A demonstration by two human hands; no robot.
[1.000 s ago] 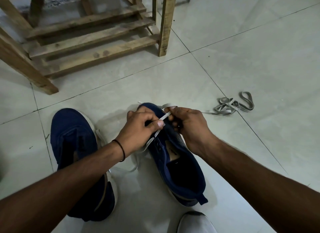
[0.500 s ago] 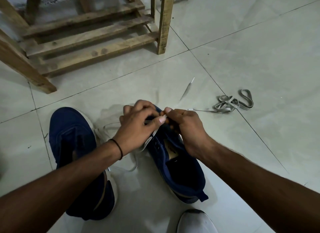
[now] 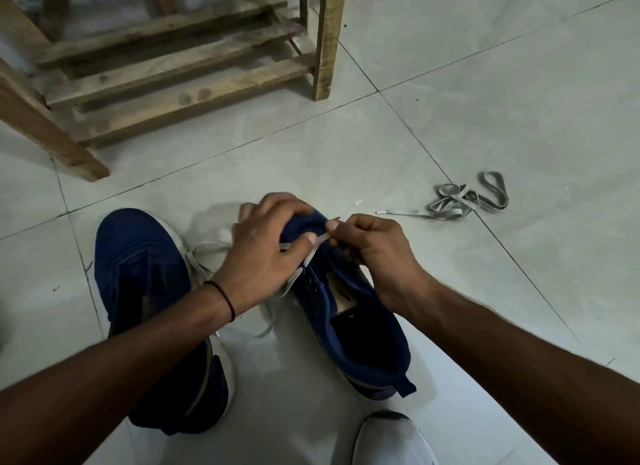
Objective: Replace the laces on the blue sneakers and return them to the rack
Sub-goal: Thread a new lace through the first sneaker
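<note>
A floor of large, smooth, pale tiles [image 3: 485, 84] with thin dark joints fills the view. At 11 o'clock a rack [image 3: 180, 80] of rough, stained wooden slats is seen, with no shoe on the part shown.

Near the centre, running towards 5 o'clock, a blue sneaker [image 3: 356, 329] of soft, matte fabric is set on the tiles, its opening turned to the camera. Its toe is gripped by the left hand [image 3: 266, 253], the fingers curled over the front and the thumb laid on a flat, pale lace [image 3: 204, 257]. The same lace is pinched between thumb and forefinger of the right hand [image 3: 377, 253], just above the lowest eyelets. The slack is left looped on the floor at 9 o'clock of the shoe.

At 8 o'clock the other sneaker [image 3: 138, 274], white-soled, is stood untouched; no lace is visible across its throat. At 3 o'clock a flat grey lace [image 3: 464, 201] lies in a loose tangle, well apart.

The work is judged to be early: threading appears barely begun on one shoe, and the second shoe and the return to the rack are not yet done.
</note>
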